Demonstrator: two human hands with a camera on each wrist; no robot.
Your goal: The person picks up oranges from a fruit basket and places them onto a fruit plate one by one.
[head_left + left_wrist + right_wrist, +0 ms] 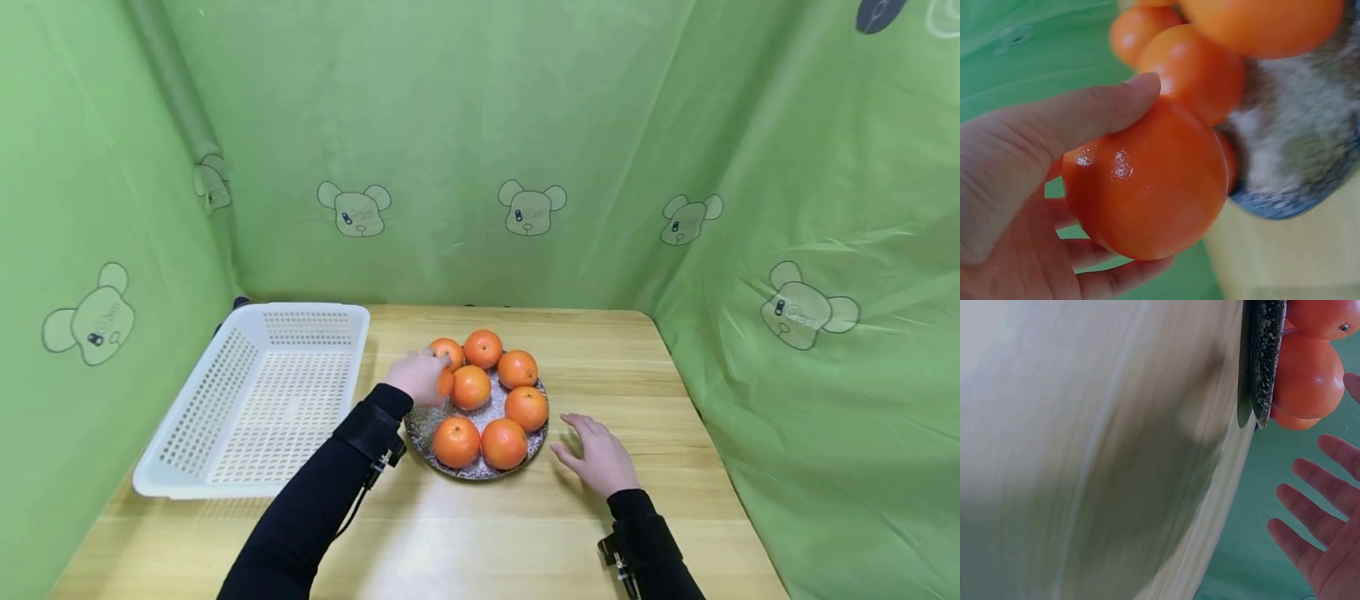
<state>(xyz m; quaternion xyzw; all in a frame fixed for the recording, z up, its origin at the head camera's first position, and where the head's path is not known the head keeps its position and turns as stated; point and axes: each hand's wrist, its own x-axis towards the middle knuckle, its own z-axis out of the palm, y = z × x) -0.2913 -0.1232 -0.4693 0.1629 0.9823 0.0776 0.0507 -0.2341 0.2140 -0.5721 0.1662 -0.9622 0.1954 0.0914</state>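
Note:
A speckled grey plate (pixel 421 431) in the middle of the wooden table holds several oranges (pixel 504 443). My left hand (pixel 420 376) is at the plate's left rim and grips one orange (pixel 1150 181) between thumb and fingers; in the head view that orange (pixel 446 382) shows only as a sliver. More oranges (pixel 1200 65) and the plate's edge (pixel 1297 187) lie just behind it. My right hand (pixel 596 454) rests open on the table right of the plate, fingers spread. In the right wrist view the spread fingers (pixel 1316 512) are near the plate's rim (pixel 1262 362) and the oranges (pixel 1307 378).
A white perforated plastic basket (pixel 187 467) stands on the table's left side, beside the plate. Green cloth walls with bear prints close in the table at the back and both sides. Bare wooden tabletop (pixel 480 542) runs along the front.

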